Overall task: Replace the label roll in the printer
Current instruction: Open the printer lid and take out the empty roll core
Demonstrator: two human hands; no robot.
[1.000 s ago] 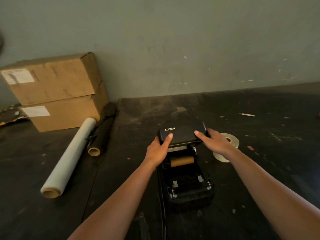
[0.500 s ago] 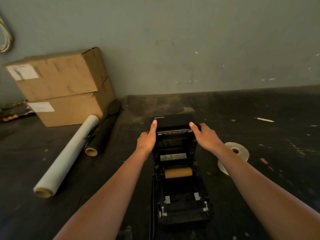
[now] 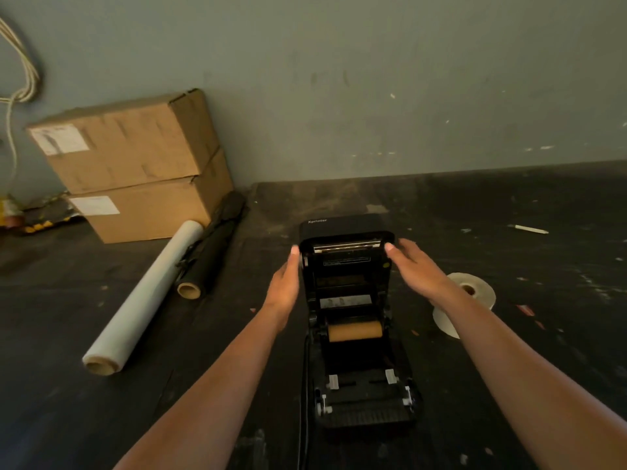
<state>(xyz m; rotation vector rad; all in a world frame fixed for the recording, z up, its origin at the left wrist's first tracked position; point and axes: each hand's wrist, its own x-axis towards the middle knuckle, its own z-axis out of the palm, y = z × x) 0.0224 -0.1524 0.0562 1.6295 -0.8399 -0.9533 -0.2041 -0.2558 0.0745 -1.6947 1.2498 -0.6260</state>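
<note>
Fingers [image 3: 294,257] of left hand [image 3: 284,286] straight and pressed together, flat against left edge of raised printer lid [image 3: 346,257]; fingers [image 3: 395,251] of right hand [image 3: 419,271] likewise straight, slightly spread, tips at right edge of same lid, contact there hard to judge. Nothing pinched by either hand. Black printer [image 3: 359,351] open on dark surface [image 3: 509,368], lid tilted back and upright, "Xprinter" lettering visible on top, metal strip across upper inside edge. Inside open bay, bare brown cardboard core [image 3: 354,331] lying crosswise between side holders, no labels left on it. White guides near front of bay. Black cable [image 3: 305,401] running along left side of printer toward viewer. White label roll [image 3: 475,290] lying flat on surface just right of printer, partly hidden behind right forearm. Further left, long roll of clear film [image 3: 142,300] lying diagonally, with black roll [image 3: 207,262] beside it, brown tube end showing. Behind those, two cardboard boxes [image 3: 135,164] stacked against grey wall [image 3: 373,79], white labels on both. Pale cords [image 3: 20,79] hanging at far left. Small white stick [image 3: 527,228] on surface at far right.
</note>
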